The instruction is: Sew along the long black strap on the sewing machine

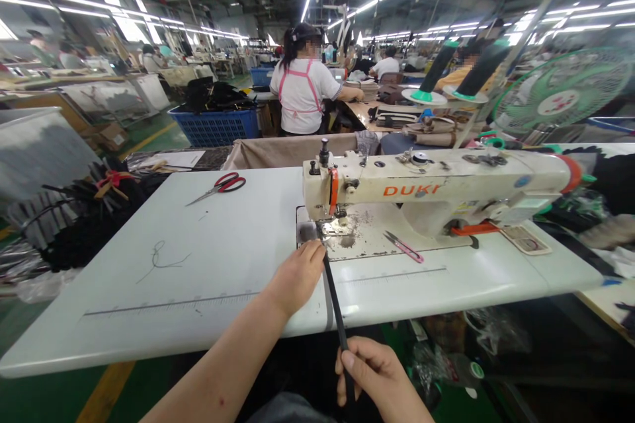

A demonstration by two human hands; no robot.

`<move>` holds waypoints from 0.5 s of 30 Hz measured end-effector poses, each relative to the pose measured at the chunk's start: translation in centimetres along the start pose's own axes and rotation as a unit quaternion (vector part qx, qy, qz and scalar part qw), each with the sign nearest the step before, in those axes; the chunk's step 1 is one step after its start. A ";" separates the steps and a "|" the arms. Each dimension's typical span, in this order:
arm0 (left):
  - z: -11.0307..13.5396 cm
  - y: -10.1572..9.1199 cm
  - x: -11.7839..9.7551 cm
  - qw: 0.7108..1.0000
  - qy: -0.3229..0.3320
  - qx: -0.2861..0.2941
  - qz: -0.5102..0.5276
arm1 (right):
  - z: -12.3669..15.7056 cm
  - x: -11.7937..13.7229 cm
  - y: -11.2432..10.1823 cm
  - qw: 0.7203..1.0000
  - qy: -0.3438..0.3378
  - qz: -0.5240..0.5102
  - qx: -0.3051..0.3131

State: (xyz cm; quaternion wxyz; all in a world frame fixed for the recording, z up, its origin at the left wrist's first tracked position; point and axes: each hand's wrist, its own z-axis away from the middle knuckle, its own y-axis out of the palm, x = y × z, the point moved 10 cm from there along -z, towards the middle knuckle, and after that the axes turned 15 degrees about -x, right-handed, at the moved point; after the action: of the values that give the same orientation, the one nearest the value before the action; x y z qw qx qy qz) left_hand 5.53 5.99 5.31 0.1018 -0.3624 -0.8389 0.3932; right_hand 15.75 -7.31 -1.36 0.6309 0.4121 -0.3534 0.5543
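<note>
A narrow black strap [336, 297] runs from the needle area of the white sewing machine [367, 178] down over the table's front edge. Close to the presser foot, my left hand [300, 271] is closed at the strap's upper end, its fingertips partly hidden by the hand itself. Below the table edge my right hand [367, 373] pinches the strap between thumb and fingers. Pink thread snips [404, 247] lie on the machine bed, right of the needle. Red-handled scissors [218, 188] rest on the table [238, 238] to the left.
A loose thread [161, 258] lies on the table's left part. Behind the machine, a co-worker [305, 86] stands near a blue crate [218, 125] of black pieces. Thread cones [436, 69] and a green fan [555, 99] are at the right. Bundled dark strips [106, 195] stand at the left.
</note>
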 end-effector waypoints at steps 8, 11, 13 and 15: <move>0.2 0.3 0.1 1.000 0.005 -0.005 -0.011 | 0.0 -0.4 0.2 1.000 -0.001 -0.007 0.014; 0.6 0.5 0.2 1.000 0.011 -0.002 -0.014 | -0.2 -0.1 0.2 0.999 -0.034 0.009 0.031; 0.8 0.7 0.1 0.999 0.018 0.001 -0.026 | -0.3 0.1 0.4 0.997 -0.056 0.026 0.054; 1.0 1.1 -0.2 0.999 0.033 0.009 -0.042 | -0.5 0.2 0.3 0.995 -0.068 0.045 0.064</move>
State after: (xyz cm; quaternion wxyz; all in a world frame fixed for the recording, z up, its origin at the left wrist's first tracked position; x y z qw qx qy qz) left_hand 5.80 5.74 3.81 0.1493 -0.3384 -0.8461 0.3838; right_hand 15.49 -6.75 -1.32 0.5522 0.4723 -0.3771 0.5743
